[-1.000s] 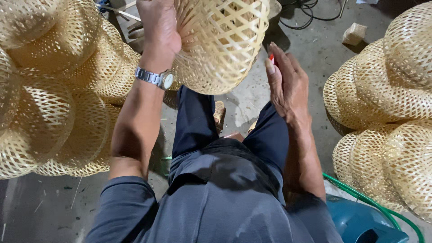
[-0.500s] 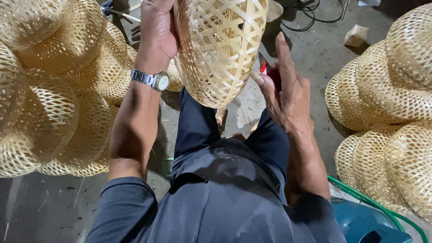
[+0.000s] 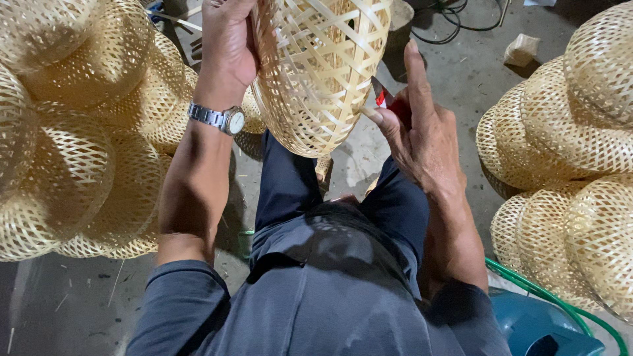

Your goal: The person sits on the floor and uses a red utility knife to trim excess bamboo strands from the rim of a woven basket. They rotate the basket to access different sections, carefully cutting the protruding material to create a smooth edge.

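The right hand (image 3: 422, 132) has come up since a moment ago and now puts its red-handled cutter (image 3: 386, 100) against the side of the woven bamboo basket (image 3: 323, 66), which looks empty and is held up high by the left hand (image 3: 227, 43) closed on its rim.

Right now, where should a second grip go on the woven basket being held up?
Take the woven basket on its right wall, coming from the right. It hangs tilted, rounded bottom toward the lap; the left hand already clamps its left edge. The open weave offers finger holds. The right hand, holding a red-handled tool, sits there.
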